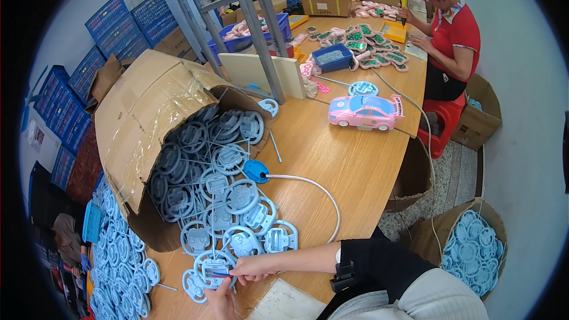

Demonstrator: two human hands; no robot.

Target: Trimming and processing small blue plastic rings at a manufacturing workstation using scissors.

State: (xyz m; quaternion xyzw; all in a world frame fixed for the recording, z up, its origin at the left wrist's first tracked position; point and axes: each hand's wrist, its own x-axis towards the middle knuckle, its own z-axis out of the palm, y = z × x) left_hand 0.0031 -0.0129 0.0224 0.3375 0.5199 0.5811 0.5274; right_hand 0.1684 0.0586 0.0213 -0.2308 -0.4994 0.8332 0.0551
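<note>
A light-blue toy steering wheel [216, 264] with a boxy centre lies at the near end of the pile on the table. My left hand [221, 303] grips its near rim, thumb up. Above the wheel's centre, my right hand [253, 267] is closed in a pinch. A thin red and blue piece [220, 275] shows at its fingertips, too small to tell whether it is wire or a tool. More such wheels spill from a cardboard box [145, 118] lying on its side. Beside them sits a blue disc [256, 171] with a white cable.
A pink toy car [364, 112] stands on the wooden table [314, 154]. Metal ladder legs [261, 41] rise near the box. A co-worker in red [453, 29] sits at the far right. Boxes of blue wheels [474, 252] stand on the floor. A whitish board [287, 301] lies near me.
</note>
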